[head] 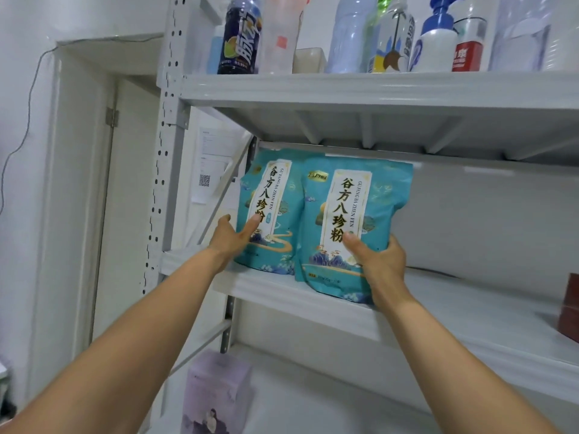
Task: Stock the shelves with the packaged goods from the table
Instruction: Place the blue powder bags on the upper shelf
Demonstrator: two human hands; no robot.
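Note:
Two teal pouches with white label strips stand upright side by side on the middle shelf of a white metal rack. The left pouch sits at the shelf's left end. My left hand holds its lower left edge, thumb across the front. The right pouch overlaps it slightly and stands nearer the front edge. My right hand grips its lower right corner, thumb on the front, fingers behind.
The top shelf carries several bottles. A dark red box sits at the middle shelf's right end. A lavender box stands on the lower shelf. A rack upright and a door are to the left.

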